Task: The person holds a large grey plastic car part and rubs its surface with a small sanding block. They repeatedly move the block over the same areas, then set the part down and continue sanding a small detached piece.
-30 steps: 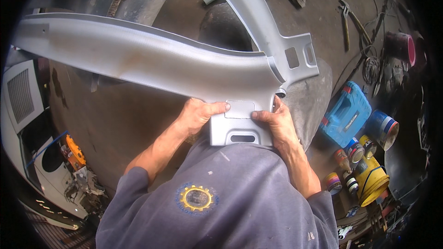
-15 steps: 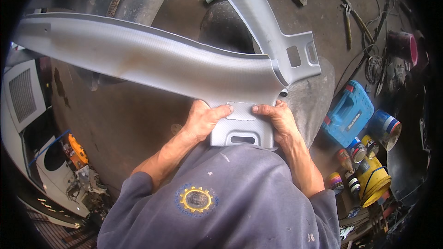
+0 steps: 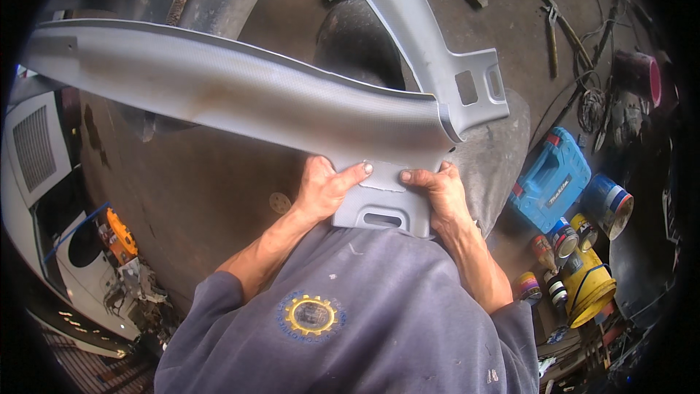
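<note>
A long, curved grey plastic trim panel (image 3: 240,91) stretches from the far left to my body. Its near end is a flat tab with an oblong slot, and a rectangular patch sits just above that slot. My left hand (image 3: 324,186) grips the tab's left edge, thumb on the patch. Opposite it, my right hand (image 3: 441,190) holds the right edge, its thumb also pressing the patch. The fingers of both hands are hidden beneath the panel. Beyond lies a second grey trim panel (image 3: 408,25), with a square hole and a slot in its end.
On the right are a blue tool case (image 3: 552,179), a yellow bucket (image 3: 589,288), several paint cans and a pink container (image 3: 636,79). Pliers (image 3: 565,29) and cables lie farther back. A white slatted panel (image 3: 36,142) and an orange tool (image 3: 120,233) stand left.
The held panel has tilted slightly, its right end shifting a little right and down. Both hands keep their grip, thumbs still on the patch.
</note>
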The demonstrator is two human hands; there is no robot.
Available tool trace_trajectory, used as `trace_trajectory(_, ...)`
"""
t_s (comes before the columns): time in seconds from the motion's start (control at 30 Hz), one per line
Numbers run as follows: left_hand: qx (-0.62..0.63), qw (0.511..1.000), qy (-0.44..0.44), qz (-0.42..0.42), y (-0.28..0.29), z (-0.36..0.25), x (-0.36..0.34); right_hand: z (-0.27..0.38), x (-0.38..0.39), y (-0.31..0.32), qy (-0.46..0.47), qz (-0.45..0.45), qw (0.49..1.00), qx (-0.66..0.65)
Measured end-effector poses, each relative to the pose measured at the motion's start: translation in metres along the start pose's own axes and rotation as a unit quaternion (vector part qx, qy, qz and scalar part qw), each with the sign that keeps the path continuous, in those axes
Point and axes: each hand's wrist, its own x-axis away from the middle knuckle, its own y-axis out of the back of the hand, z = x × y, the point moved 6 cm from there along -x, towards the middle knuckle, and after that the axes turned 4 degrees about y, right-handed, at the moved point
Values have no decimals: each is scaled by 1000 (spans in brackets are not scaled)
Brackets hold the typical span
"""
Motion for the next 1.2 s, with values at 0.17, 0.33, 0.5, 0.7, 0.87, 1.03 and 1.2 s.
trace_trajectory(0.17, -16, 1000, -10, -22, 1, -1, -2, -4, -4, 2, 23, 14, 1000, -5)
trace_trajectory(0.33, 23, 1000, 3, 2, 0, 0, -4, -1, -2, -1, 14, 8, 1000, 19)
trace_trajectory(0.5, 69, 997, 10, 34, -2, 0, -4, -2, -2, 0, 26, 10, 1000, 12)
trace_trajectory(0.7, 31, 999, -9, 24, -2, -1, -3, -4, -4, 3, 39, 51, 998, 5)
trace_trajectory(0.87, 11, 1000, -16, 4, 0, 5, -3, -4, 0, 4, 26, 59, 998, 26)
trace_trajectory(1.03, 15, 998, 31, 55, 1, 8, -7, -4, 2, 3, 34, 47, 998, 31)
trace_trajectory(1.2, 41, 985, 87, 141, 6, 3, -5, -7, 2, 5, 37, 32, 998, 34)
